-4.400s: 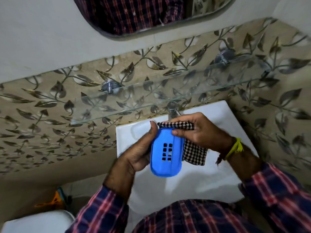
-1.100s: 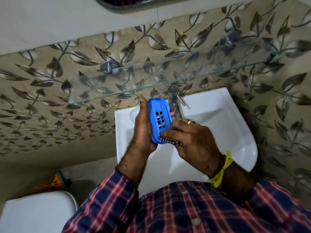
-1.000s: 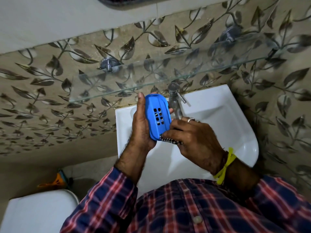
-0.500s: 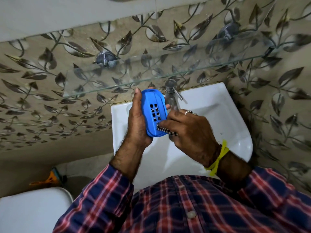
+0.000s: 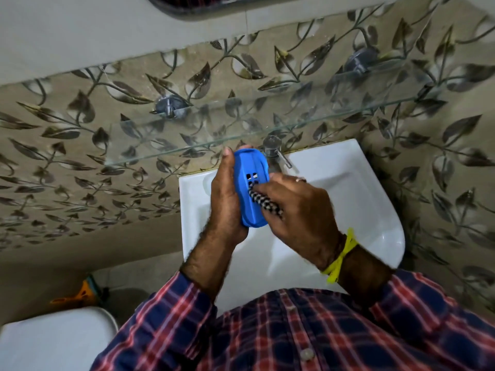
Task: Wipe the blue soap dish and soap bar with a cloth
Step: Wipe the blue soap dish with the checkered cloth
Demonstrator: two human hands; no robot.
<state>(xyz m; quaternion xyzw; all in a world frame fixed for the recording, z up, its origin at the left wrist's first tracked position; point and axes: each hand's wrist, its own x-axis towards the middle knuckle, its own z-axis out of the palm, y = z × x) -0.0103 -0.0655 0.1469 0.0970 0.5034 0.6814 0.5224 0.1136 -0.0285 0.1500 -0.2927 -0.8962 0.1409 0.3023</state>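
My left hand [image 5: 226, 199] grips the blue soap dish [image 5: 247, 180] along its left edge and holds it on end above the white basin [image 5: 348, 210]. The dish's slotted underside faces me. My right hand [image 5: 297, 215] holds a bunched black-and-white checked cloth [image 5: 263, 202] and presses it onto the lower middle of the dish, over part of the slots. No soap bar is visible.
A chrome tap [image 5: 273, 151] stands just behind the dish. A glass shelf [image 5: 203, 135] juts from the leaf-patterned tiled wall above the basin. A white toilet tank lid [image 5: 53, 341] sits at the lower left, with an orange object [image 5: 80, 293] on the floor beside it.
The cloth and my right hand have slid up from the dish's lower end onto its slotted middle. Earlier, the cloth was at the dish's top right edge.
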